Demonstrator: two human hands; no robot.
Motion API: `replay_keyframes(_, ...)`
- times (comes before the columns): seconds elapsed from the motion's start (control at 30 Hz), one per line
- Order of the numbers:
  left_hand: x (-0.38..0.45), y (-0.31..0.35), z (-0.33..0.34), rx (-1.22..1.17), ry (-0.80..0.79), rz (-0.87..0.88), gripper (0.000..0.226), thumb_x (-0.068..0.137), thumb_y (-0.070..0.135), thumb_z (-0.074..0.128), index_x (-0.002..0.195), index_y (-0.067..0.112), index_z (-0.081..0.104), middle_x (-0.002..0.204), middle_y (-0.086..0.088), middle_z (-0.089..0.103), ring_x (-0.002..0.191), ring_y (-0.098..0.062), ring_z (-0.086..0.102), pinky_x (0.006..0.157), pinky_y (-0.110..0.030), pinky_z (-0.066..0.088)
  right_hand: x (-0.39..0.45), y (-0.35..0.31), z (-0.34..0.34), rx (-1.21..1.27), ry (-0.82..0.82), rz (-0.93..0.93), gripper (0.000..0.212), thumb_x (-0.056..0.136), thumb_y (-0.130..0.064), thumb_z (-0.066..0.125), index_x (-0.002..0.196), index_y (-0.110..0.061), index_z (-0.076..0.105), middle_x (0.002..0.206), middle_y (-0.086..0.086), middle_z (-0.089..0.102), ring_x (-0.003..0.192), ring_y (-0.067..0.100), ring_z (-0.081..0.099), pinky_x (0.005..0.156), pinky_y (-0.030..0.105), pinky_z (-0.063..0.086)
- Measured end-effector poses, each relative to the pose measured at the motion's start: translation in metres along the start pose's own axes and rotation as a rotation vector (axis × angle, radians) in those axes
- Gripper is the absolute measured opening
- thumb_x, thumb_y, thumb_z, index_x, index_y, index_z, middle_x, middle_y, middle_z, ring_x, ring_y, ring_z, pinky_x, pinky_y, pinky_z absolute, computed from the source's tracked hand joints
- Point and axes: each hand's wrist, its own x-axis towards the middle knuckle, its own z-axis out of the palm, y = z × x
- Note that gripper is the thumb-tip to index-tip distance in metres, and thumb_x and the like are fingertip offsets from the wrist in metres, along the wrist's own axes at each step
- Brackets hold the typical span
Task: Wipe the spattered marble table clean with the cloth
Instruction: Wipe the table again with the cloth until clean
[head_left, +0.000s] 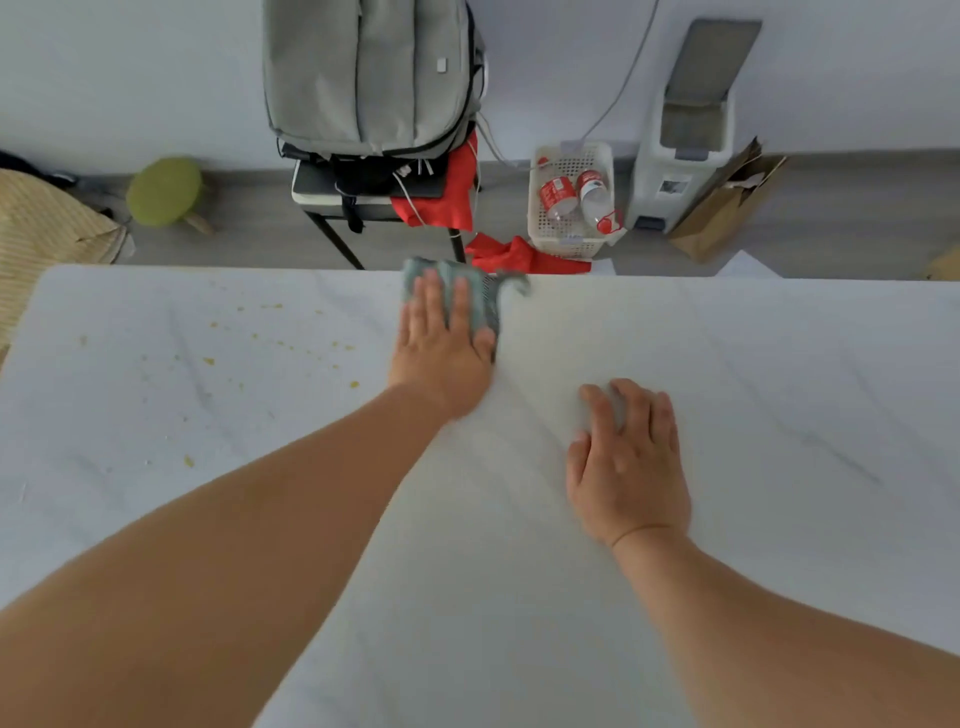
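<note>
Nearest, the right hand (626, 462) lies flat on the marble surface (779, 415), fingers spread and loose, holding nothing, seemingly just bracing. Further out, the left hand (447, 343) presses flat on the cloth (480, 293), fingers straight on top of it, grip wide, not curled round it. The cloth is bunched, teal-grey, right at the far edge of the surface near the middle, one corner reaching the edge. Hand and cloth are blurred.

To the left of the cloth, yellow spatter (270, 343) dots the far-left part of the surface, with a few stray specks nearer the near-left side. The middle and right of the surface look free of spots.

Step in hand: wiping, cloth at the far end of a pass. Task looks partway done; the left patch is untouched. Next move likely calls for sweeping the cloth leftward across the spatter with steady downward pressure, keeping it from sliding off the far edge.

Beyond the surface: a grey backpack (363, 78) on a stool, a red cloth beneath it, and a white basket (571, 197) with bottles on the floor.
</note>
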Motion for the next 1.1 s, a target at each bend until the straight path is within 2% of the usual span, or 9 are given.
replay_keyframes(0.07,0.019,0.013,-0.005,-0.033,0.014,-0.124,0.072,0.105,0.049,0.012,0.163,0.014,-0.016,0.168,-0.017,-0.023,0.155,-0.032,-0.024,0.126,-0.046,-0.014,-0.001,0.0,-0.001,-0.011,-0.01,0.01,0.051,0.092,-0.028,0.046,0.14,-0.012,0.054,0.142,0.018,0.045,0.131,0.043,0.036,0.123,0.056,0.025)
replay_keyframes(0.27,-0.014,0.05,0.01,0.113,-0.039,0.421,0.069,0.107,0.05,0.01,0.163,0.019,-0.013,0.169,-0.013,-0.025,0.155,-0.028,-0.025,0.127,-0.045,-0.011,0.0,-0.002,0.0,-0.025,-0.032,0.035,0.052,0.092,-0.03,0.045,0.141,-0.016,0.054,0.145,0.016,0.044,0.135,0.042,0.036,0.124,0.054,0.024)
replay_keyframes(0.4,0.038,0.034,-0.012,-0.002,-0.03,0.054,0.067,0.106,0.048,0.01,0.164,0.022,-0.014,0.17,-0.015,-0.021,0.156,-0.03,-0.024,0.126,-0.045,-0.015,0.0,-0.002,0.001,-0.042,-0.025,0.033,0.052,0.092,-0.029,0.045,0.142,-0.014,0.055,0.144,0.016,0.045,0.134,0.042,0.037,0.125,0.054,0.024)
replay_keyframes(0.47,0.04,0.047,-0.009,-0.022,-0.015,0.033,0.068,0.105,0.047,0.009,0.164,0.021,-0.013,0.169,-0.017,-0.02,0.155,-0.032,-0.025,0.126,-0.048,-0.015,0.001,-0.002,0.002,-0.044,-0.028,0.036,0.053,0.093,-0.03,0.043,0.142,-0.014,0.054,0.144,0.016,0.045,0.135,0.043,0.038,0.125,0.054,0.023)
replay_keyframes(0.6,0.009,0.088,0.006,0.045,-0.07,0.394,0.065,0.107,0.047,0.011,0.164,0.026,-0.012,0.17,-0.011,-0.022,0.156,-0.028,-0.024,0.127,-0.046,-0.011,0.0,-0.001,0.001,-0.054,-0.041,0.04,0.054,0.091,-0.031,0.04,0.14,-0.01,0.054,0.145,0.017,0.045,0.136,0.043,0.039,0.125,0.053,0.023)
replay_keyframes(0.73,0.017,0.058,-0.003,0.178,-0.059,0.599,0.061,0.107,0.045,0.005,0.163,0.028,-0.013,0.17,-0.005,-0.022,0.156,-0.024,-0.023,0.127,-0.043,-0.012,-0.001,-0.001,0.002,-0.067,-0.062,0.051,0.054,0.092,-0.032,0.042,0.142,-0.015,0.054,0.147,0.015,0.043,0.137,0.045,0.039,0.125,0.053,0.022)
replay_keyframes(0.83,0.03,-0.013,-0.008,0.264,0.034,0.325,0.066,0.1,0.038,-0.008,0.163,0.018,-0.012,0.172,-0.01,-0.013,0.157,-0.034,-0.017,0.127,-0.047,-0.009,0.0,0.001,0.003,-0.063,-0.058,0.048,0.053,0.092,-0.032,0.043,0.142,-0.017,0.054,0.146,0.014,0.043,0.135,0.046,0.039,0.123,0.054,0.025)
replay_keyframes(0.97,0.021,-0.089,-0.022,-0.036,0.017,-0.158,0.065,0.106,0.046,0.008,0.164,0.024,-0.012,0.17,-0.009,-0.022,0.157,-0.026,-0.022,0.127,-0.042,-0.012,-0.003,0.0,0.002,-0.054,-0.034,0.068,0.053,0.092,-0.033,0.043,0.141,-0.018,0.054,0.146,0.013,0.042,0.134,0.046,0.034,0.122,0.054,0.029)
replay_keyframes(1.1,-0.022,-0.022,0.002,0.063,0.037,0.052,0.065,0.108,0.041,0.012,0.164,0.016,-0.011,0.168,-0.019,-0.022,0.156,-0.035,-0.021,0.127,-0.048,-0.008,-0.001,-0.001,0.0,-0.043,-0.022,0.053,0.053,0.091,-0.033,0.043,0.139,-0.017,0.055,0.144,0.014,0.043,0.132,0.041,0.034,0.122,0.053,0.029)
